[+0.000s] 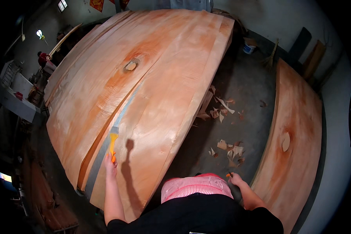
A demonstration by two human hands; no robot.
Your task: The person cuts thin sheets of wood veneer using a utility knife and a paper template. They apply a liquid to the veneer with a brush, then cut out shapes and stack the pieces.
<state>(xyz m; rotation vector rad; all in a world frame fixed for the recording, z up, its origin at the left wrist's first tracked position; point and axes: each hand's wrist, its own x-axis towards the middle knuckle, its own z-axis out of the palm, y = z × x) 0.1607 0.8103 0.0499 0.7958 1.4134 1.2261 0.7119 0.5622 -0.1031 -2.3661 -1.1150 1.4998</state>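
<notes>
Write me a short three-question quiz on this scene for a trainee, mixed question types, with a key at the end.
1. Multiple choice: what does the left hand hold?
A) a broom
B) a yellow-handled tool with a wide grey head
C) a bucket
2. True or false: the right hand is empty.
3. Fill in the blank: to the right of the large stack of wood sheets, thin torn scraps lie on the ____.

Key: 1. B. 2. False; it holds a small orange-and-dark item. 3. Floor.
</notes>
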